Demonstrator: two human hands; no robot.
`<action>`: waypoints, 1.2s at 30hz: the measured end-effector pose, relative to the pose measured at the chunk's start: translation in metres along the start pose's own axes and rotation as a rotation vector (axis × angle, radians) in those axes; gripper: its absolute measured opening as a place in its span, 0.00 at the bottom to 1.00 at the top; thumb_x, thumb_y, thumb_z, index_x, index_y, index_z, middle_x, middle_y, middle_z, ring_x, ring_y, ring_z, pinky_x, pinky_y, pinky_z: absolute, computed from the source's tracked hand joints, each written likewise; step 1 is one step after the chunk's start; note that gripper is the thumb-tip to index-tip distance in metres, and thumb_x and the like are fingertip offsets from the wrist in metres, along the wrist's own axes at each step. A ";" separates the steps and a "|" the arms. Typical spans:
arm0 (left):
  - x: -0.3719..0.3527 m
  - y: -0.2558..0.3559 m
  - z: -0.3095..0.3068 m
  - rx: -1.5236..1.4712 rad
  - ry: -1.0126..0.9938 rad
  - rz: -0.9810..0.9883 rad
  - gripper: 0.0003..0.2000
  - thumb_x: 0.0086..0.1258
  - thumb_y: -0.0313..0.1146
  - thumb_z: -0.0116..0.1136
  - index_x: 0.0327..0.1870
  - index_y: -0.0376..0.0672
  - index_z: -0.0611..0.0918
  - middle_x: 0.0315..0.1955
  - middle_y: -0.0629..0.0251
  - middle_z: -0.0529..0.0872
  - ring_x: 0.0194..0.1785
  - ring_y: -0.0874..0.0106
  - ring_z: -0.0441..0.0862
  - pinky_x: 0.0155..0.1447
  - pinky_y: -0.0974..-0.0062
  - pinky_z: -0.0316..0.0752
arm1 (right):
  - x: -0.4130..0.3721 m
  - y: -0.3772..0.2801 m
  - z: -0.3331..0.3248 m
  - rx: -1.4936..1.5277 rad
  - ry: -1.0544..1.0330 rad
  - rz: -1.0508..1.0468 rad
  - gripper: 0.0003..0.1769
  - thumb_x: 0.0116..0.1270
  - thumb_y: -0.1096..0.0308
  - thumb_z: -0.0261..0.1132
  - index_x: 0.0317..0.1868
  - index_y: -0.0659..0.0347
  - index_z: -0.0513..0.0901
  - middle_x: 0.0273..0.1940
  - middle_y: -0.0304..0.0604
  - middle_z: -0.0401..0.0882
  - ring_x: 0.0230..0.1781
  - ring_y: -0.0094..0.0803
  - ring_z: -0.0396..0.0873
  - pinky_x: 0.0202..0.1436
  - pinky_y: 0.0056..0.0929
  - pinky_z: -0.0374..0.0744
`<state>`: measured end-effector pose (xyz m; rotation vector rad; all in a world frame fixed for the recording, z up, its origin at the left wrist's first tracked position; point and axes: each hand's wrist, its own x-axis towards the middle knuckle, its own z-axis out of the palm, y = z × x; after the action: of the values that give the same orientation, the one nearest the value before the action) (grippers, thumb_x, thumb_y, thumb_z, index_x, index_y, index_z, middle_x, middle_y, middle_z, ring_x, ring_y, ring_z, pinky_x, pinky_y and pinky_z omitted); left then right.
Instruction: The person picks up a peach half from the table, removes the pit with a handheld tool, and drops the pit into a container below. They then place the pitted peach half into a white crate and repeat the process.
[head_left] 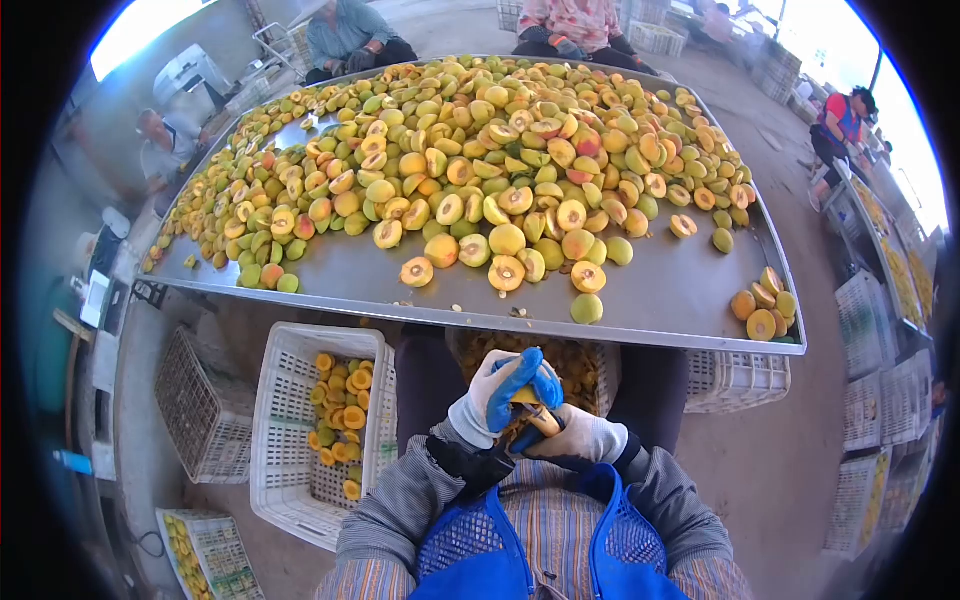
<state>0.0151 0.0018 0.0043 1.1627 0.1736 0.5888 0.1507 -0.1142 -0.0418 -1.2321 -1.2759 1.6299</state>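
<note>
Low in the middle of the head view, my left hand [497, 392], in a white and blue glove, is closed around a yellow fruit piece [525, 396]. Beside it my right hand [582, 437], gloved too, grips a tool with a light wooden handle [543, 420]; the tool's working end is at the fruit and cannot be made out. Both hands are over my lap, in front of the near edge of a metal table [660, 300]. Halved and whole yellow-green fruit [480, 170] is heaped on that table.
A white crate [285, 400] with fruit halves stands at the left of my legs; another crate [578, 370] holding brown-orange pieces is between them. White crates [745, 378] are at the right. Two people sit across the table, one person is at its left.
</note>
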 end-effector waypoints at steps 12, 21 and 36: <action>-0.042 0.002 -0.069 -0.614 0.838 -0.043 0.25 0.73 0.61 0.47 0.30 0.47 0.80 0.27 0.59 0.84 0.27 0.60 0.81 0.29 0.67 0.77 | 0.008 -0.029 -0.011 -0.673 0.016 0.235 0.19 0.60 0.54 0.67 0.42 0.62 0.86 0.32 0.54 0.85 0.34 0.48 0.83 0.42 0.40 0.80; -0.030 0.076 -0.159 1.882 1.103 -0.231 0.26 0.60 0.53 0.67 0.52 0.42 0.82 0.54 0.55 0.80 0.60 0.55 0.74 0.63 0.55 0.67 | 0.003 0.006 -0.032 -0.785 0.188 0.330 0.25 0.65 0.47 0.60 0.49 0.61 0.79 0.36 0.59 0.84 0.41 0.56 0.83 0.46 0.49 0.79; 0.059 0.011 -0.121 0.205 0.565 -0.084 0.13 0.67 0.39 0.62 0.45 0.40 0.82 0.42 0.57 0.85 0.38 0.64 0.85 0.40 0.69 0.83 | 0.013 -0.036 -0.023 -0.634 0.395 0.146 0.30 0.66 0.52 0.63 0.63 0.60 0.74 0.39 0.60 0.84 0.42 0.55 0.83 0.47 0.45 0.80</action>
<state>0.0094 0.1338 -0.0245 1.1538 0.7765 0.8284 0.1678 -0.0867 -0.0116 -1.9514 -1.5130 1.0073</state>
